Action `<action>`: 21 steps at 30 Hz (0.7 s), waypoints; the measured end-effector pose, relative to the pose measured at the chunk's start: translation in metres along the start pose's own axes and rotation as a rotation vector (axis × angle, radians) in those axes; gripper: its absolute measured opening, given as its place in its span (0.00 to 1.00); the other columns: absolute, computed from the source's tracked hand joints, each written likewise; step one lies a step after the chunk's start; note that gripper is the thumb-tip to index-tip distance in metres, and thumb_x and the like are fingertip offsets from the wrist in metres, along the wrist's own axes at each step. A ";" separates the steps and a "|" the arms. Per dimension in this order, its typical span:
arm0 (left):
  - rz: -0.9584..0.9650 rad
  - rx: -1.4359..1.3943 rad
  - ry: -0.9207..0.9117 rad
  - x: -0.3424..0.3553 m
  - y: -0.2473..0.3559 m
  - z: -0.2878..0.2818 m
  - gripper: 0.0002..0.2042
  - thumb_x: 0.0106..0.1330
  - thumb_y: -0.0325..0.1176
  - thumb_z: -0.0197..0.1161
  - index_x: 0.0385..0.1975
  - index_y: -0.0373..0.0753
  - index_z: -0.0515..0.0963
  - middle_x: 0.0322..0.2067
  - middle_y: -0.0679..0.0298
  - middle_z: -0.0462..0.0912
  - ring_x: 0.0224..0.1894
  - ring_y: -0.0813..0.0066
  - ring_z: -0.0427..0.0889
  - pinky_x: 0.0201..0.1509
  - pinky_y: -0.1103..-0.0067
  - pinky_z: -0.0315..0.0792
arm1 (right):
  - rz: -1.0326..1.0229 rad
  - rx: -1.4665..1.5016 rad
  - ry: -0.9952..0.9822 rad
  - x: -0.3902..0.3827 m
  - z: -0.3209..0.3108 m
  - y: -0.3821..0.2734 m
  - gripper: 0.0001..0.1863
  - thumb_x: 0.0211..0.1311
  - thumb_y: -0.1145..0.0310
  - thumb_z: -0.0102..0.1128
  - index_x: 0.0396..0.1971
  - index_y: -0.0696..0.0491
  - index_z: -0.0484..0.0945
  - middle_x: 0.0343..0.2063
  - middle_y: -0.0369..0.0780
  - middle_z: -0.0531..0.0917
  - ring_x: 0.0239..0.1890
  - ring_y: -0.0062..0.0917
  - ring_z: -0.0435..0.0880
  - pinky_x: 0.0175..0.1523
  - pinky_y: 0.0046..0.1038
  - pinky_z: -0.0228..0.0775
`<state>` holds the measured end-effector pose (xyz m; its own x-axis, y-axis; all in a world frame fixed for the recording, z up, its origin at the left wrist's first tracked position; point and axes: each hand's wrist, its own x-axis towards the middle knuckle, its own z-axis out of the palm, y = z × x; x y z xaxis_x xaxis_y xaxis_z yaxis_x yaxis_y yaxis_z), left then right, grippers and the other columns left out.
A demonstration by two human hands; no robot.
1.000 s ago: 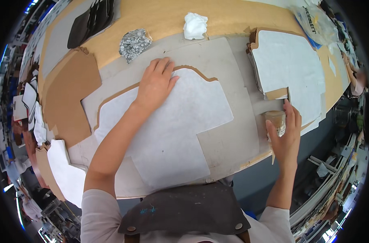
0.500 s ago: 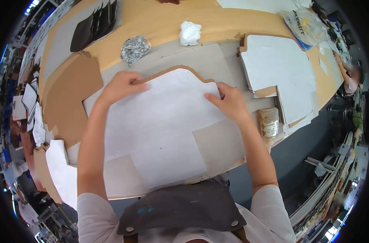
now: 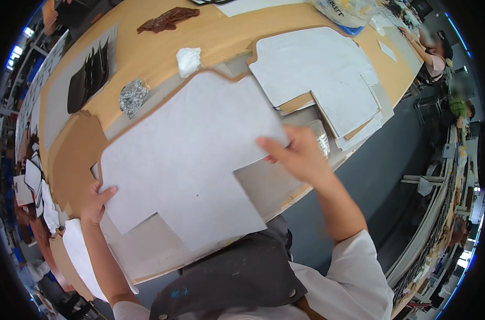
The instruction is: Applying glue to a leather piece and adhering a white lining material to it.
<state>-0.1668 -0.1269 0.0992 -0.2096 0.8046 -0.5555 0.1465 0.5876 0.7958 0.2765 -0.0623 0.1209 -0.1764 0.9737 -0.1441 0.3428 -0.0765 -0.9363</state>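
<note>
A wide white-faced panel with a brown far edge and cut-out corners is held between my two hands above the table. My left hand grips its left edge, thumb on the white face and fingers underneath. At the right edge my right hand pinches the panel, thumb on top and the other fingers partly hidden. The panel's far right part reaches the stack of similar white panels; whether they touch I cannot tell. Under the panel lies a grey board.
A clear jar stands behind my right hand, partly hidden. Farther off lie a crumpled white wad, a speckled grey wad, dark flat pieces and a brown cloth. Brown sheets lie left. People work at right.
Both hands have shifted from the panel's far edge to its left and right edges. The panel is now tilted, its right side farther away. My view has turned rightward.
</note>
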 end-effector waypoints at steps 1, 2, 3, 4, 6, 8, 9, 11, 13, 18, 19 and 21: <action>0.060 -0.023 -0.016 0.001 0.022 0.016 0.21 0.54 0.23 0.67 0.49 0.26 0.72 0.41 0.57 0.81 0.41 0.72 0.80 0.49 0.79 0.75 | 0.068 -0.006 0.058 0.002 -0.024 -0.006 0.16 0.59 0.60 0.62 0.24 0.60 0.78 0.15 0.37 0.79 0.19 0.18 0.78 0.25 0.23 0.68; 0.118 -0.046 -0.035 0.004 0.042 0.034 0.23 0.54 0.23 0.68 0.50 0.26 0.71 0.42 0.56 0.80 0.41 0.72 0.80 0.49 0.78 0.75 | 0.138 -0.014 0.118 0.006 -0.050 -0.013 0.16 0.59 0.60 0.62 0.25 0.59 0.79 0.17 0.35 0.80 0.20 0.13 0.77 0.24 0.20 0.67; 0.163 -0.074 -0.103 0.012 0.060 0.058 0.23 0.54 0.24 0.68 0.50 0.25 0.71 0.43 0.56 0.79 0.42 0.72 0.80 0.49 0.77 0.75 | 0.050 0.148 0.242 0.009 -0.072 -0.023 0.14 0.58 0.60 0.64 0.26 0.57 0.79 0.18 0.34 0.79 0.19 0.13 0.76 0.23 0.17 0.64; 0.216 -0.102 -0.177 0.021 0.081 0.084 0.23 0.55 0.25 0.68 0.49 0.25 0.71 0.43 0.56 0.79 0.42 0.72 0.80 0.49 0.76 0.75 | -0.013 0.134 0.288 0.016 -0.111 -0.017 0.14 0.56 0.60 0.65 0.27 0.57 0.79 0.19 0.33 0.78 0.18 0.13 0.74 0.24 0.16 0.63; 0.273 -0.127 -0.296 0.047 0.113 0.145 0.22 0.57 0.28 0.68 0.49 0.26 0.71 0.43 0.56 0.79 0.43 0.71 0.80 0.50 0.76 0.75 | -0.029 0.041 0.437 0.037 -0.186 -0.012 0.15 0.55 0.59 0.67 0.24 0.55 0.76 0.16 0.32 0.76 0.18 0.12 0.72 0.26 0.15 0.63; 0.300 -0.151 -0.408 0.065 0.141 0.210 0.22 0.58 0.31 0.68 0.49 0.26 0.71 0.43 0.57 0.78 0.44 0.71 0.79 0.50 0.76 0.75 | 0.014 -0.010 0.570 0.055 -0.249 -0.001 0.12 0.58 0.62 0.65 0.22 0.49 0.73 0.16 0.29 0.73 0.17 0.09 0.68 0.23 0.12 0.58; 0.297 -0.176 -0.441 0.075 0.151 0.237 0.22 0.58 0.31 0.68 0.49 0.26 0.71 0.43 0.57 0.78 0.44 0.71 0.79 0.49 0.76 0.75 | 0.029 -0.019 0.598 0.065 -0.277 0.005 0.13 0.57 0.61 0.66 0.21 0.48 0.71 0.16 0.29 0.73 0.18 0.09 0.69 0.24 0.12 0.59; 0.292 -0.221 -0.485 0.094 0.164 0.281 0.22 0.59 0.32 0.68 0.49 0.26 0.71 0.43 0.57 0.79 0.44 0.71 0.80 0.48 0.76 0.76 | 0.105 -0.164 0.656 0.090 -0.322 0.020 0.16 0.52 0.56 0.68 0.21 0.51 0.72 0.19 0.32 0.75 0.20 0.13 0.71 0.27 0.15 0.64; 0.273 -0.214 -0.499 0.118 0.169 0.309 0.22 0.60 0.32 0.67 0.50 0.26 0.70 0.43 0.57 0.79 0.45 0.71 0.80 0.48 0.75 0.76 | 0.162 -0.182 0.634 0.116 -0.337 0.034 0.16 0.52 0.57 0.68 0.21 0.51 0.72 0.19 0.32 0.75 0.20 0.13 0.71 0.27 0.16 0.64; 0.205 -0.119 -0.404 0.148 0.164 0.335 0.19 0.61 0.32 0.65 0.48 0.27 0.72 0.42 0.57 0.79 0.43 0.71 0.81 0.45 0.75 0.78 | 0.299 -0.213 0.613 0.163 -0.332 0.109 0.14 0.53 0.59 0.65 0.20 0.53 0.73 0.18 0.34 0.75 0.19 0.15 0.71 0.24 0.19 0.62; 0.227 -0.116 -0.409 0.149 0.161 0.330 0.18 0.61 0.32 0.65 0.46 0.26 0.72 0.40 0.57 0.79 0.40 0.72 0.81 0.43 0.76 0.79 | 0.302 -0.197 0.632 0.174 -0.322 0.123 0.14 0.54 0.60 0.64 0.19 0.53 0.73 0.16 0.34 0.75 0.17 0.17 0.71 0.22 0.20 0.61; 0.264 -0.149 -0.411 0.147 0.153 0.324 0.16 0.62 0.30 0.64 0.44 0.26 0.73 0.38 0.57 0.80 0.35 0.72 0.82 0.38 0.78 0.80 | 0.216 -0.290 0.527 0.189 -0.332 0.156 0.15 0.54 0.60 0.61 0.16 0.55 0.74 0.12 0.36 0.74 0.12 0.19 0.69 0.18 0.23 0.58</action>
<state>0.1382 0.1090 0.0618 0.2178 0.9088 -0.3560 -0.0022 0.3652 0.9309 0.6031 0.1811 0.0536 0.3768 0.9233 -0.0744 0.5685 -0.2940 -0.7684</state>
